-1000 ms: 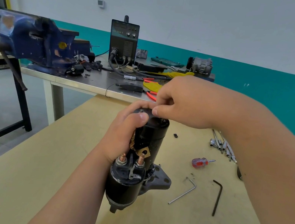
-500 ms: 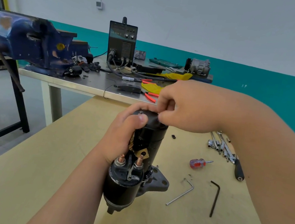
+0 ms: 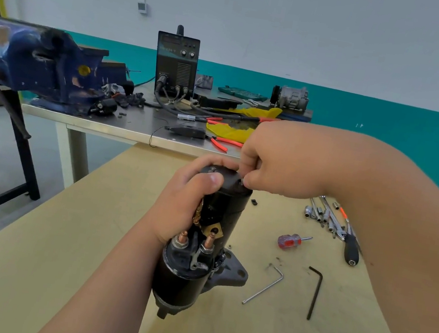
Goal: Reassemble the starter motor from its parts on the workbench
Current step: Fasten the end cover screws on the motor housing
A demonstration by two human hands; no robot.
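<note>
On the bench (image 3: pixel 69 243): the motor (image 3: pixel 194 272) stands on end, end cap up, its solenoid and two copper studs facing me.
Left hand (image 3: pixel 186 201): I grip the motor's upper body, thumb on the cap's near edge, fingers curled round the far side.
Right hand (image 3: pixel 280 159): above the motor, my thumb and forefinger pinch a small bolt (image 3: pixel 241 182) at the cap's right rim.
Second bolt (image 3: pixel 213 169): seated in the cap's left side, just beside my left thumb.
Right of the motor: a silver hex key (image 3: pixel 265 287), then a black hex key (image 3: pixel 314 292), both flat.
Right of and beyond the motor: a screwdriver (image 3: pixel 291 241); farther off, sockets (image 3: pixel 317 214).
Behind the motor: a steel table (image 3: pixel 131 131) bearing a vise (image 3: pixel 41 63) and a welder (image 3: pixel 176 63).
</note>
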